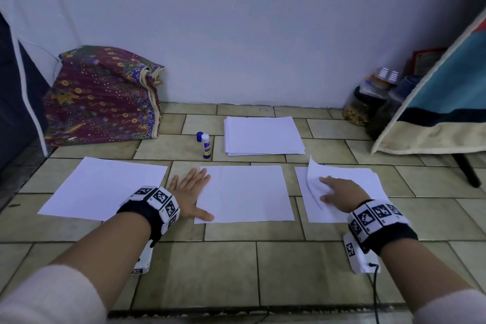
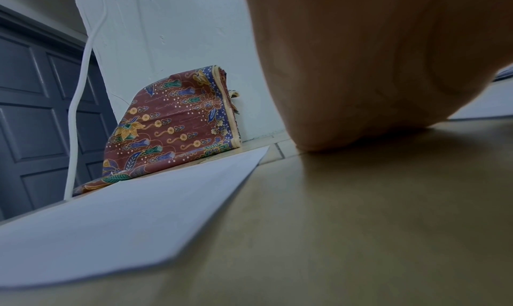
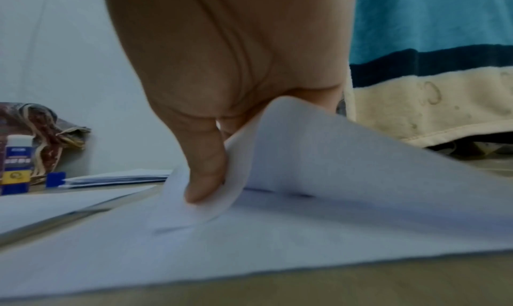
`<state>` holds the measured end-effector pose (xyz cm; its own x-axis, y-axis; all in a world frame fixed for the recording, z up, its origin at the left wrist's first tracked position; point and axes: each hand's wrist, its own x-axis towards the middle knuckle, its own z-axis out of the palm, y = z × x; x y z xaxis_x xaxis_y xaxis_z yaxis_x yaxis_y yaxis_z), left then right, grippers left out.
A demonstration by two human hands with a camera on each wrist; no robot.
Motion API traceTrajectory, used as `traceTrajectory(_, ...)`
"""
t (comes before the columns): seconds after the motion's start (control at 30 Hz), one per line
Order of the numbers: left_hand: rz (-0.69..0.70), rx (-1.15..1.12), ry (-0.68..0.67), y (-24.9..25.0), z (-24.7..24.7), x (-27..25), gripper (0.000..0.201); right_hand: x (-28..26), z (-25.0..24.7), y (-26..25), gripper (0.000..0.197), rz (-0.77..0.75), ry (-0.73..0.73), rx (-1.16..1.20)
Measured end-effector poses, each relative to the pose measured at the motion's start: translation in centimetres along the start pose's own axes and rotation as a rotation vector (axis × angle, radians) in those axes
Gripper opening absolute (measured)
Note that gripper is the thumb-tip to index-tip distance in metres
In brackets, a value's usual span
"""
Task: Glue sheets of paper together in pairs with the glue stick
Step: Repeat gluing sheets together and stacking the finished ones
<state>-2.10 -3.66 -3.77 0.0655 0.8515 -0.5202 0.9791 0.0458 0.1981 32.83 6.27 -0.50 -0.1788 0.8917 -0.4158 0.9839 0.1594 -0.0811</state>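
Observation:
Three white sheets lie in a row on the tiled floor: a left sheet (image 1: 105,187), a middle sheet (image 1: 244,192) and a right pile (image 1: 363,181). My left hand (image 1: 190,192) lies flat with fingers spread at the middle sheet's left edge, its thumb on the paper. My right hand (image 1: 339,192) pinches the top sheet (image 1: 314,176) of the right pile, whose left edge curls up. In the right wrist view the thumb (image 3: 205,157) is wrapped by that curled sheet (image 3: 319,157). The glue stick (image 1: 206,146) stands upright and uncapped, with its blue cap (image 1: 200,136) beside it, next to a paper stack (image 1: 263,135).
A folded patterned cloth (image 1: 102,95) leans against the wall at back left, beside a dark door (image 2: 33,113). Jars (image 1: 365,102) stand at back right under a hanging blue and cream blanket (image 1: 441,102) on a black-legged rack (image 1: 468,171).

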Motion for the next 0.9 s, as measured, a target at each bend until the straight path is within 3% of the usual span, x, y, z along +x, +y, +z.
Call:
traceTrajectory(0.13,-0.002,-0.005,-0.009,-0.1,-0.1,0.0,0.14,0.1,-0.4,0.6,0.043,0.023,0.079,0.107)
traceTrajectory(0.23,-0.006,-0.011,-0.008,0.0,-0.2,-0.2,0.138,-0.7,-2.0,0.5,0.042,0.041,0.158,0.196)
traceTrajectory(0.37,0.009,-0.001,-0.013,0.2,-0.3,-0.4,0.17,-2.4,-4.5,-2.7,0.045,-0.036,0.287,0.251)
traceTrajectory(0.6,0.017,0.012,-0.005,0.2,-0.3,-0.3,0.171,-3.3,-1.0,-13.9,0.046,-0.283,0.114,0.297)
traceTrajectory(0.9,0.016,0.032,-0.025,0.3,-0.4,-0.4,0.162,-1.8,2.6,-19.5,0.042,-0.262,0.007,0.305)
